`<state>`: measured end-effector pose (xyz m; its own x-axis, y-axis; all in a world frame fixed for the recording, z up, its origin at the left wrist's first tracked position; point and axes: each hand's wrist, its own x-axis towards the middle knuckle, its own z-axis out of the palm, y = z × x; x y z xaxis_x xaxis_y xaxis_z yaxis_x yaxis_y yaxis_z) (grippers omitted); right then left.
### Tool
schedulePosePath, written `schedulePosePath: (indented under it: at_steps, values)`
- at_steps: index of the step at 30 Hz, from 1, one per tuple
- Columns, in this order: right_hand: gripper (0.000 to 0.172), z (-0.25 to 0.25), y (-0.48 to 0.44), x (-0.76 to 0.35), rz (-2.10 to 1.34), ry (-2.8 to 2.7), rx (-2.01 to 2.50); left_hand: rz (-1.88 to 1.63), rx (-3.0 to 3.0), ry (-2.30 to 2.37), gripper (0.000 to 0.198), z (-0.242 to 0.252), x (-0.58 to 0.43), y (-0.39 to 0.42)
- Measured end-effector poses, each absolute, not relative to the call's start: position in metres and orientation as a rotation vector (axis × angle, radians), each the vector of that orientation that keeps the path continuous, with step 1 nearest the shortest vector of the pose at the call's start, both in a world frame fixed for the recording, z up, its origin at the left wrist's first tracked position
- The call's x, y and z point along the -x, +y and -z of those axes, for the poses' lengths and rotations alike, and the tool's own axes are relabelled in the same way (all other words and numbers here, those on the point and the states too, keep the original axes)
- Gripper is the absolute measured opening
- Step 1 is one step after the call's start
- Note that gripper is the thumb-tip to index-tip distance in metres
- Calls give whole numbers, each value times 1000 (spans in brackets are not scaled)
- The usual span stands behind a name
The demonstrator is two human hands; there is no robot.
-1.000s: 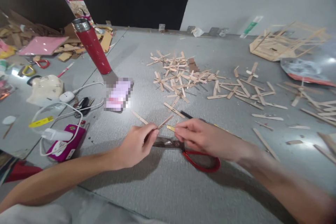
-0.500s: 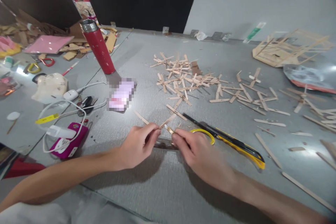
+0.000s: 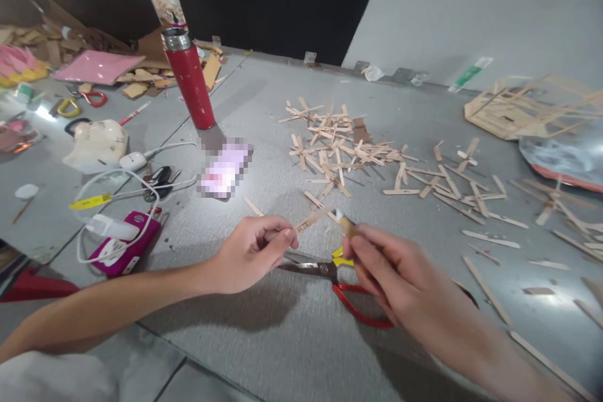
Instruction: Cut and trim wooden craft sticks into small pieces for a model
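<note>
Scraps (image 3: 28,36) of tan material heap up near ten o'clock at the far left of your view, with a pink sheet (image 3: 97,67) just beside them. Between eight and nine o'clock you have a purple device (image 3: 127,245) with a looped white cable over it, and at ten o'clock a red bottle (image 3: 191,85) stands open at the top. Your phone (image 3: 226,169), its screen pixelated, lies at nine o'clock. At seven o'clock your left hand (image 3: 257,254) has its thumb and fingers pinched together on a thin wooden stick (image 3: 313,218), which sits just below the middle, near six o'clock, and points up toward one or two. Under it, also at six, a pair of scissors (image 3: 325,269) lies on the grey table (image 3: 301,339), partly covered by your right hand. Loose sticks (image 3: 339,138) spread in a pile around two o'clock. Your right hand (image 3: 400,276), at four o'clock, grips a tube-like piece (image 3: 346,225) in closed fingers; its whitish tip is close to the stick's free end, though you cannot tell whether they touch. Farther right, between two and three, rests a wooden frame (image 3: 502,110), with a plastic bag (image 3: 560,163) just below it at three o'clock.
</note>
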<state>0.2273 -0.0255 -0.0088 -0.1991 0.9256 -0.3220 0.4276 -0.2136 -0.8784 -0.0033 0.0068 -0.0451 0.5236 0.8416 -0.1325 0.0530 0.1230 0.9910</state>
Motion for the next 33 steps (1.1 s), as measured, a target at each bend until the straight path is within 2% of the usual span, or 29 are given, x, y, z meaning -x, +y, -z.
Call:
schedulePosePath:
  at_steps: [3,9,17,24,33]
  values:
    - [44,13,-23,-221,-1302,-1388,1530,-707,-1320,838,39,45,4,6]
    - [46,17,-21,-210,-1544,-1269,1432,-656,-1346,799,33,43,6,4]
    - [42,22,-21,-208,-1670,-1223,1361,-559,-1342,763,30,40,5,4]
    - [40,29,-25,-202,-1664,-1217,1304,-514,-1347,761,35,40,6,4]
    - [36,30,-29,-199,-1644,-1207,1263,-535,-1385,742,32,40,6,2]
